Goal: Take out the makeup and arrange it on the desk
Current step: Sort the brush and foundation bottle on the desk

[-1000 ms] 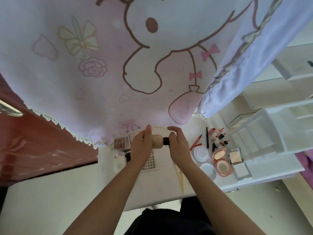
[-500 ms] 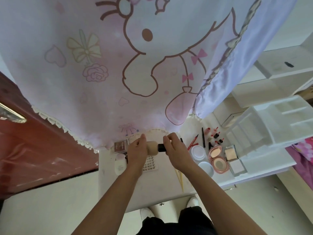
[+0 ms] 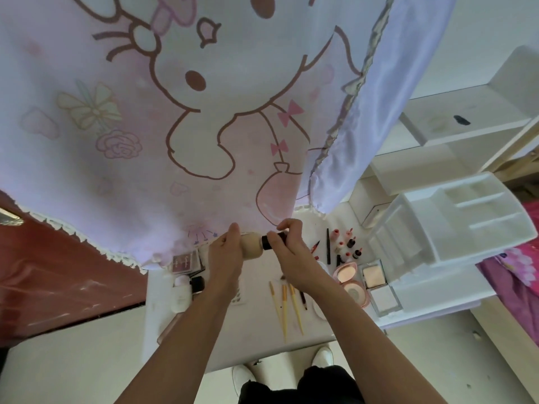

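While left hand [image 3: 224, 258] grips bottle [image 3: 251, 248], right hand [image 3: 288, 253] pinches cap [image 3: 266, 242].

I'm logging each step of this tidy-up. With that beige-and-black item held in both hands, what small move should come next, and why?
Probably lower the item onto the bare desk beside the brushes. It is in the air above the desk: the left hand holds its beige part, and the right hand pinches its dark end. The compacts already lie there.

Pink cartoon-rabbit curtain [image 3: 180, 118], beige brush head [image 3: 250, 248], yellow-handled brushes [image 3: 284, 309], white organiser [image 3: 455, 220], pink compact [image 3: 345, 271]
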`<state>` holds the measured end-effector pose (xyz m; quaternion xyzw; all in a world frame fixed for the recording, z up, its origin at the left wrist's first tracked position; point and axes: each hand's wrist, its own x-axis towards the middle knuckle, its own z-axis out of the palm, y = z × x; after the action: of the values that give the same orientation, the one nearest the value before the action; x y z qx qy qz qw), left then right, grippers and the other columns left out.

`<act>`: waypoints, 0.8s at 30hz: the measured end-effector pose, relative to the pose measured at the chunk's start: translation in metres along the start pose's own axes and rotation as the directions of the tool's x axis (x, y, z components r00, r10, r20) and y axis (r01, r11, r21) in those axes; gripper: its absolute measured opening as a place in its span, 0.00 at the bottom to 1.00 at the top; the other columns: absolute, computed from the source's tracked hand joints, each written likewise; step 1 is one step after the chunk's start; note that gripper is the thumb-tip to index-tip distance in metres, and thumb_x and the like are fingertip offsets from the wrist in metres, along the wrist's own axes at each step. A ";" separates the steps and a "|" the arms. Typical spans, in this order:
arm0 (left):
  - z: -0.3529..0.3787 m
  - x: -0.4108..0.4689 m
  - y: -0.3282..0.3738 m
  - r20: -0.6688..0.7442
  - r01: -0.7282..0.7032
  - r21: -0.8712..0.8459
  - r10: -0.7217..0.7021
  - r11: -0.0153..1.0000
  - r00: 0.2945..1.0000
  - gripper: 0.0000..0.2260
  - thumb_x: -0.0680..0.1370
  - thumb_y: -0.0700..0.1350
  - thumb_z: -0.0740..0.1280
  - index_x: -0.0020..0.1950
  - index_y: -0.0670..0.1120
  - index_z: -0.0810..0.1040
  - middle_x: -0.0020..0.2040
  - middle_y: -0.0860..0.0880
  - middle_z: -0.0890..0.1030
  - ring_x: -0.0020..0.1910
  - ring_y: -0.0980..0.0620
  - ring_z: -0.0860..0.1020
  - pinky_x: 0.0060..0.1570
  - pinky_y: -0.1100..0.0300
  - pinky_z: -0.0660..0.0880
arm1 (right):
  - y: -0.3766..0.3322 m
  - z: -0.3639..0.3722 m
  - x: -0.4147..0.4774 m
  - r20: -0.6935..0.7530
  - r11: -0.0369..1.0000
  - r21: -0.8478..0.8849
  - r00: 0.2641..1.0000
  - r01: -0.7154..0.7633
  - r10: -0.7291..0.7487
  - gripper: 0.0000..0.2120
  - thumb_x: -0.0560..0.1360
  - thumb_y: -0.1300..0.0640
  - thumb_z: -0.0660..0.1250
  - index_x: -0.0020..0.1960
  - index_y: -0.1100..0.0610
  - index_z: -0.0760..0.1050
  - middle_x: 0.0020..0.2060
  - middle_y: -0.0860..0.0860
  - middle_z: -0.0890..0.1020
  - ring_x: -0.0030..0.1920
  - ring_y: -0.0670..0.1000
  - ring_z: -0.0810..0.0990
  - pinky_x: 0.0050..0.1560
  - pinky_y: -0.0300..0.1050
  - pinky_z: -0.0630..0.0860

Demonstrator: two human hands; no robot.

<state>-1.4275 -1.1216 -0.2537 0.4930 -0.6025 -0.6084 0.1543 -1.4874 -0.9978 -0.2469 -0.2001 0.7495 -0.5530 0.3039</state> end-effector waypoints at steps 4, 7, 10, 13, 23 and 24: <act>0.018 -0.004 0.004 -0.012 -0.032 -0.004 0.032 0.999 0.999 0.17 0.81 0.56 0.61 0.40 0.46 0.75 0.40 0.44 0.73 0.37 0.49 0.69 0.39 0.53 0.66 | 0.003 -0.024 0.002 0.002 0.999 -0.029 1.000 -0.015 0.015 0.13 0.81 0.41 0.57 0.55 0.50 0.64 0.42 0.52 0.76 0.40 0.50 0.74 0.42 0.48 0.73; 0.031 -0.013 0.006 -0.019 -0.094 0.021 0.095 0.995 0.995 0.17 0.82 0.55 0.60 0.42 0.43 0.76 0.40 0.45 0.74 0.40 0.49 0.71 0.42 0.55 0.67 | 0.004 -0.036 0.007 -0.003 0.997 -0.029 0.998 -0.070 0.070 0.24 0.77 0.29 0.53 0.46 0.49 0.70 0.34 0.49 0.76 0.32 0.49 0.73 0.37 0.49 0.71; 0.038 -0.021 0.008 -0.063 -0.110 0.032 0.112 0.993 0.992 0.18 0.82 0.53 0.60 0.42 0.41 0.77 0.39 0.46 0.74 0.39 0.50 0.71 0.40 0.56 0.67 | 0.008 -0.044 0.010 0.060 0.998 -0.007 0.996 -0.058 0.058 0.10 0.83 0.45 0.56 0.55 0.51 0.67 0.41 0.51 0.75 0.36 0.48 0.73 0.40 0.47 0.71; 0.041 -0.027 0.010 -0.105 -0.133 0.052 0.138 0.990 0.985 0.20 0.82 0.52 0.61 0.42 0.37 0.77 0.37 0.45 0.72 0.37 0.50 0.70 0.38 0.57 0.67 | 0.004 -0.055 0.009 0.188 0.992 0.088 0.979 -0.093 0.076 0.13 0.82 0.50 0.59 0.63 0.52 0.60 0.51 0.53 0.75 0.45 0.47 0.76 0.45 0.42 0.71; 0.032 -0.028 0.019 -0.113 -0.165 0.084 0.173 0.983 0.978 0.18 0.83 0.53 0.60 0.36 0.45 0.74 0.36 0.48 0.72 0.37 0.51 0.70 0.38 0.57 0.68 | -0.001 -0.052 0.013 0.207 0.997 -0.002 0.975 -0.076 0.074 0.08 0.83 0.49 0.55 0.58 0.52 0.63 0.44 0.53 0.75 0.39 0.48 0.72 0.41 0.43 0.69; 0.029 -0.026 0.019 -0.104 -0.175 0.089 0.184 0.981 0.978 0.18 0.82 0.53 0.60 0.36 0.45 0.73 0.36 0.48 0.72 0.37 0.51 0.70 0.38 0.57 0.67 | -0.001 -0.051 0.013 0.225 0.997 0.020 0.972 -0.074 0.067 0.09 0.83 0.49 0.56 0.60 0.52 0.62 0.46 0.53 0.76 0.42 0.48 0.73 0.44 0.44 0.70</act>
<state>-1.4457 -1.0889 -0.2317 0.4755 -0.6585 -0.5393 0.2224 -1.5315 -0.9698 -0.2382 -0.2302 0.7090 -0.5264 0.4089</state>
